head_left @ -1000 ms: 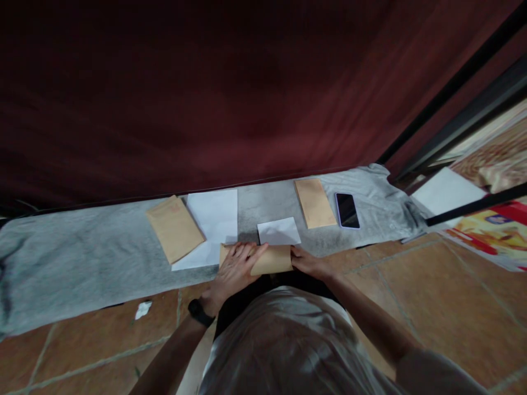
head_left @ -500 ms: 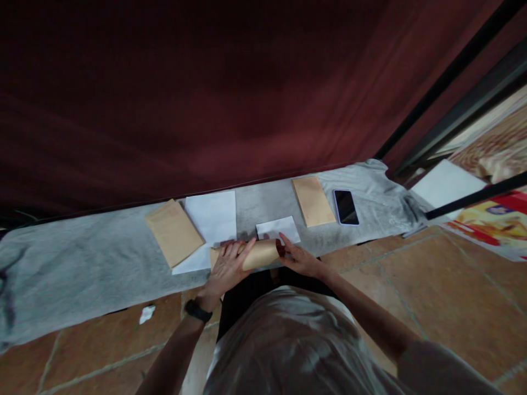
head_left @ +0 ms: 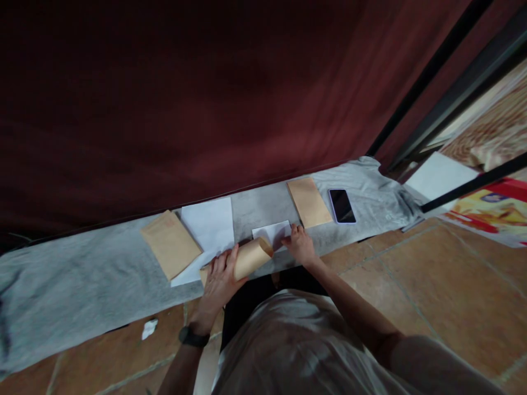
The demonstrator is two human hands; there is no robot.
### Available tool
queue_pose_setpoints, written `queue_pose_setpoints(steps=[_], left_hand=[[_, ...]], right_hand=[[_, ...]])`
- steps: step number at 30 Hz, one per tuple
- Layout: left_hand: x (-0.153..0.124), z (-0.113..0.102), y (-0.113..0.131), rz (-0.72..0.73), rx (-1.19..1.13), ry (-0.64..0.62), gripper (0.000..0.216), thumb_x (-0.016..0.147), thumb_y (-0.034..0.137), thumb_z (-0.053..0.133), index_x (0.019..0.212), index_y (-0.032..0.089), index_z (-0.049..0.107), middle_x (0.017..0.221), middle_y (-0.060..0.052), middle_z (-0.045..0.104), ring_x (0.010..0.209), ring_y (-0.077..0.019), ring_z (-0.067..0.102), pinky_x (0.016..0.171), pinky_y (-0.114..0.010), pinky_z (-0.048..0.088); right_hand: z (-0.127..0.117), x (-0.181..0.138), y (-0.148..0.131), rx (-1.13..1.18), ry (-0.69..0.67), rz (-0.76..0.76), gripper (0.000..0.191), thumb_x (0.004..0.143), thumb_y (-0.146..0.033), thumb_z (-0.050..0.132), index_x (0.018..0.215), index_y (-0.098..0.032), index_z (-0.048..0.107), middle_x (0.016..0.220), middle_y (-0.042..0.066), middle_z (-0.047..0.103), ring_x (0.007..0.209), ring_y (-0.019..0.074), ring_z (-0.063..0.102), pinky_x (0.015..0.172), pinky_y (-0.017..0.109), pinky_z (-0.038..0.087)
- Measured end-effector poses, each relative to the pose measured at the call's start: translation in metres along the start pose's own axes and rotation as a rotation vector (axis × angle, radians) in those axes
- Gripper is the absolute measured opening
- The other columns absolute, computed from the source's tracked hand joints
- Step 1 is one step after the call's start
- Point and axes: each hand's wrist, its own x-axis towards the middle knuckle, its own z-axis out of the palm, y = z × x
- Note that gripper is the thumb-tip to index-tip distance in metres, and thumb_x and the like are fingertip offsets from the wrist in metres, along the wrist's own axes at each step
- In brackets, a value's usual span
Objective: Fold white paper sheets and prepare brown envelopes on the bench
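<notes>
My left hand (head_left: 222, 280) is closed on a brown envelope (head_left: 251, 259), whose mouth bulges into a round opening facing right. At the bench's front edge, my right hand (head_left: 300, 244) has its fingers bent over the right end of a small folded white paper (head_left: 269, 233). Part of that paper is hidden behind the envelope. Left of my left hand, larger white sheets (head_left: 212, 219) lie partly under a stack of brown envelopes (head_left: 171, 244). Beyond my right hand lies another brown envelope or stack (head_left: 310, 202).
A phone (head_left: 342, 206) with a pale case lies on the grey cloth (head_left: 102, 263) covering the long bench. A dark red curtain (head_left: 206, 109) hangs behind it. At the right are a black metal bar (head_left: 473, 186) and a printed box (head_left: 489, 214). A scrap (head_left: 149, 328) is on the tiled floor.
My right hand has left the envelope's mouth and moved right onto the folded white paper. My left hand has shifted slightly left and down, tilting the envelope's open end up.
</notes>
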Motion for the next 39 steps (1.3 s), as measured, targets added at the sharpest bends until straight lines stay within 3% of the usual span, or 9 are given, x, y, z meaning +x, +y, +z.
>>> queue_pose_setpoints(steps=[6,12,16,20,24,30,34,39], left_hand=[[-0.007,-0.002,-0.004,-0.02,0.034,0.008,0.094,0.086,0.041,0.068,0.161,0.019,0.014,0.135,-0.017,0.055,0.122,-0.0341,0.054,0.106,-0.049,0.043],[-0.006,0.0,-0.004,-0.052,0.036,0.0,0.098,0.085,0.038,0.07,0.161,0.019,0.012,0.135,-0.017,0.054,0.125,-0.0355,0.052,0.109,-0.053,0.04],[-0.007,0.005,-0.005,-0.096,0.007,-0.002,0.098,0.086,0.039,0.069,0.161,0.019,0.011,0.135,-0.017,0.055,0.129,-0.0359,0.051,0.112,-0.056,0.036],[-0.007,0.009,-0.005,-0.133,-0.025,-0.018,0.1,0.085,0.04,0.068,0.162,0.02,0.008,0.136,-0.017,0.053,0.132,-0.0361,0.048,0.114,-0.057,0.034],[-0.004,0.008,-0.002,-0.115,-0.026,-0.001,0.096,0.087,0.043,0.066,0.161,0.019,0.01,0.137,-0.018,0.053,0.132,-0.0362,0.049,0.114,-0.059,0.033],[-0.002,0.009,-0.001,-0.066,0.035,0.024,0.093,0.087,0.046,0.066,0.16,0.017,0.017,0.135,-0.019,0.055,0.129,-0.0368,0.05,0.115,-0.06,0.031],[-0.002,0.01,-0.002,-0.053,0.062,0.035,0.095,0.086,0.045,0.067,0.16,0.016,0.015,0.134,-0.019,0.055,0.128,-0.0367,0.051,0.115,-0.06,0.03],[0.002,0.007,0.002,-0.011,0.072,0.021,0.096,0.085,0.044,0.068,0.161,0.018,0.014,0.136,-0.019,0.054,0.128,-0.0371,0.052,0.116,-0.06,0.029]], right_hand=[[0.007,0.008,-0.001,0.063,0.014,0.055,0.038,0.085,-0.028,0.07,0.118,-0.016,0.057,0.114,0.016,0.066,0.112,0.0297,0.061,0.097,0.038,0.045],[0.006,0.009,0.009,0.283,0.02,0.036,0.013,0.085,-0.024,0.062,0.097,-0.019,0.063,0.102,0.011,0.066,0.1,0.0259,0.063,0.089,0.034,0.047],[-0.009,0.003,0.026,0.495,0.115,-0.009,0.021,0.092,-0.038,0.05,0.101,-0.021,0.058,0.09,0.005,0.065,0.085,0.0219,0.062,0.078,0.032,0.049],[-0.029,0.0,0.041,0.769,0.197,-0.072,0.03,0.09,-0.051,0.049,0.099,-0.022,0.056,0.09,0.005,0.065,0.088,0.0212,0.061,0.08,0.031,0.049],[-0.032,-0.006,0.044,0.937,0.084,-0.108,0.032,0.086,-0.053,0.054,0.097,-0.023,0.059,0.088,0.003,0.066,0.087,0.0214,0.062,0.08,0.032,0.05],[-0.024,-0.013,0.051,0.738,-0.102,-0.135,0.025,0.084,-0.043,0.056,0.087,-0.021,0.067,0.079,0.003,0.067,0.076,0.021,0.062,0.074,0.032,0.049],[-0.038,-0.007,0.059,0.602,-0.145,-0.154,0.019,0.082,-0.032,0.057,0.089,-0.021,0.07,0.082,0.003,0.072,0.08,0.0216,0.065,0.075,0.032,0.048],[-0.049,0.0,0.056,0.556,-0.203,-0.215,0.019,0.083,-0.033,0.056,0.074,-0.02,0.066,0.07,0.0,0.066,0.068,0.0176,0.06,0.064,0.026,0.043]])
